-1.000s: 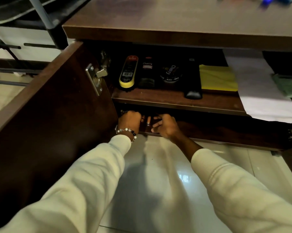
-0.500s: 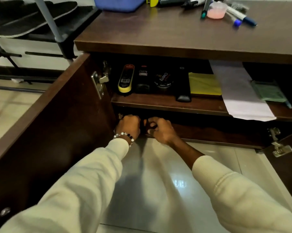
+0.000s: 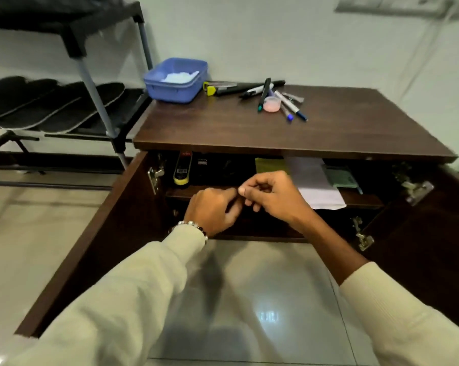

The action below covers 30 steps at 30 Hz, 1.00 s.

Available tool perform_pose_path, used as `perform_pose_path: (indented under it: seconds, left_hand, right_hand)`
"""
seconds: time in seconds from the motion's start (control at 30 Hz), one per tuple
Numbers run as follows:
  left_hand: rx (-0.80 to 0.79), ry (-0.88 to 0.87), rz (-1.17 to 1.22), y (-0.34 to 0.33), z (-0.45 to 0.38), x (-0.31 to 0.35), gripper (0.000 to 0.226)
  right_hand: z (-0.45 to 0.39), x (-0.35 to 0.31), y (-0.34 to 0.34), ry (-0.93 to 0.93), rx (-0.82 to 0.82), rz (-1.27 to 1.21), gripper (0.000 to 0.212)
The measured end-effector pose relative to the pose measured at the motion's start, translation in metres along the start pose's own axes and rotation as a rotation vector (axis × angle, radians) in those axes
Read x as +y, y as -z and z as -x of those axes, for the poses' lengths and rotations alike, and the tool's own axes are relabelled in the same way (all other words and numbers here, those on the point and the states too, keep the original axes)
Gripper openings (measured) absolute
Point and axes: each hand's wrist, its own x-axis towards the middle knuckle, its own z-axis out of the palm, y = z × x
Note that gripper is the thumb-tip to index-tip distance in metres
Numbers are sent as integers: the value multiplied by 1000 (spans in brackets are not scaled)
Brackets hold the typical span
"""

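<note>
Both of my hands are held up close together in front of the open wooden cabinet (image 3: 276, 133), at the level of its inner shelf (image 3: 183, 192). My left hand (image 3: 212, 210), with a bead bracelet at the wrist, has its fingers curled toward the right hand. The fingers of my right hand (image 3: 273, 196) are curled too, its thumb tip against the left hand's fingertips. Whether anything is pinched between them does not show.
On the shelf stand a yellow-capped polish bottle (image 3: 182, 171), dark tins, a yellow cloth (image 3: 269, 165), white paper (image 3: 318, 186) and a green cloth (image 3: 340, 177). Both doors (image 3: 112, 233) stand open. A blue tub (image 3: 175, 80) and pens (image 3: 270, 93) sit on top. A shoe rack (image 3: 99, 83) stands left.
Both hands have come up out of the dark lower compartment to shelf height, still together. My head has risen and pulled back, so the cabinet top and wall now show.
</note>
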Motion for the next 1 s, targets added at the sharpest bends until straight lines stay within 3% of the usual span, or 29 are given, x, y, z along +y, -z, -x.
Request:
perform_pose_path:
  seconds: [0.1, 0.23, 0.33, 0.4, 0.57, 0.77, 1.0]
  left_hand:
    - [181, -125, 43, 35, -27, 22, 29]
    - [353, -140, 83, 72, -72, 47, 28]
    - [302, -30, 86, 76, -106, 50, 22]
    - [200, 83, 62, 72, -126, 48, 17]
    - [91, 322, 122, 45, -163, 54, 20]
    - [45, 448, 49, 9, -193, 68, 40]
    - [58, 514, 139, -2, -220, 72, 38]
  right_hand:
    - [7, -37, 29, 78, 113, -33, 9]
    - [-2, -62, 66, 131, 369, 55, 11]
    - [-22, -58, 93, 31, 606, 150, 7]
    - [-36, -50, 110, -82, 677, 231, 7]
    - [-71, -19, 135, -313, 602, 297, 28]
    - [-105, -8, 138, -179, 606, 384, 25]
    - [-120, -6, 137, -131, 549, 567, 16]
